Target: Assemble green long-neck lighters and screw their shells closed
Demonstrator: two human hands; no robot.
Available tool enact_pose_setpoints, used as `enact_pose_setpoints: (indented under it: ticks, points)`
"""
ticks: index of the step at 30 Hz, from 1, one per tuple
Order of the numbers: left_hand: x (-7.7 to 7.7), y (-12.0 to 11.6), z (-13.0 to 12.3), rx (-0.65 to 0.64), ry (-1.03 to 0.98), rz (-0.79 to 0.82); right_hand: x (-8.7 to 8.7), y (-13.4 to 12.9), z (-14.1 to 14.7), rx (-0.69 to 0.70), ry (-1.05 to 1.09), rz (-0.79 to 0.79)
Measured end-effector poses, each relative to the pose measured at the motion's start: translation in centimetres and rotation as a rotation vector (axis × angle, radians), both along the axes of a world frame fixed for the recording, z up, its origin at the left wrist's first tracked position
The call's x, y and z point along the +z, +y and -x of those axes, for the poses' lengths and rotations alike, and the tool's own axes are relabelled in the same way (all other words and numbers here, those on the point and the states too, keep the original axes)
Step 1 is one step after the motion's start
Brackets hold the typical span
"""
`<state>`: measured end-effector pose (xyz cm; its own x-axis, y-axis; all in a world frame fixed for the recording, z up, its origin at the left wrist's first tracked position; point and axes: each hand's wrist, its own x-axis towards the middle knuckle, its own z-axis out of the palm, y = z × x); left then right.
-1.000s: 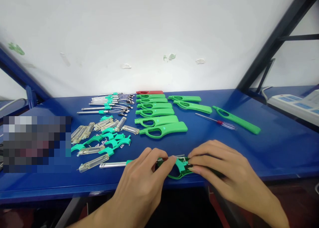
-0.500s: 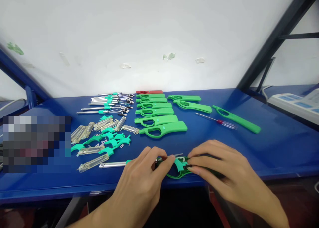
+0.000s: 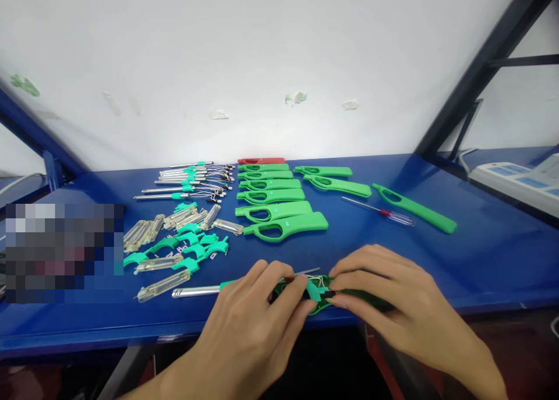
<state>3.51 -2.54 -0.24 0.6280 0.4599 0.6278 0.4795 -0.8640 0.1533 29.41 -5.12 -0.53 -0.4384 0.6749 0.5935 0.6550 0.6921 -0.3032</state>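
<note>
At the front edge of the table lies an open green lighter half-shell [image 3: 318, 311], partly covered by both hands. A silver lighter tube [image 3: 196, 291] sticks out to its left. My left hand [image 3: 255, 312] is closed, thumb and fingers pinching the teal trigger [image 3: 313, 291] that sits in the shell. My right hand [image 3: 393, 295] is closed too, its fingertips on a small black igniter piece [image 3: 327, 294] beside the trigger. White wires [image 3: 322, 279] loop above these parts. Behind the hands, a thin metal rod [image 3: 308, 271] shows in part.
Several green lighter shells [image 3: 301, 225] and a red one [image 3: 271, 160] line the table's middle. Lighter tubes with wires [image 3: 166, 190], clear fuel tanks [image 3: 163, 285] and teal triggers [image 3: 192, 237] lie left. A screwdriver [image 3: 395, 216] rests right. A white device [image 3: 515, 181] stands far right.
My left thumb and fingers have shifted right and down onto the teal trigger. The silver tube has slid slightly left. My right hand stays almost still at the black piece.
</note>
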Motion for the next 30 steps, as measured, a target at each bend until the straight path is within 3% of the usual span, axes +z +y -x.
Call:
enact_pose_setpoints:
  ticks: [30]
  points:
    - [-0.24, -0.07, -0.32, 0.03, -0.028, -0.028, 0.01, 0.02, 0.13, 0.03, 0.014, -0.04]
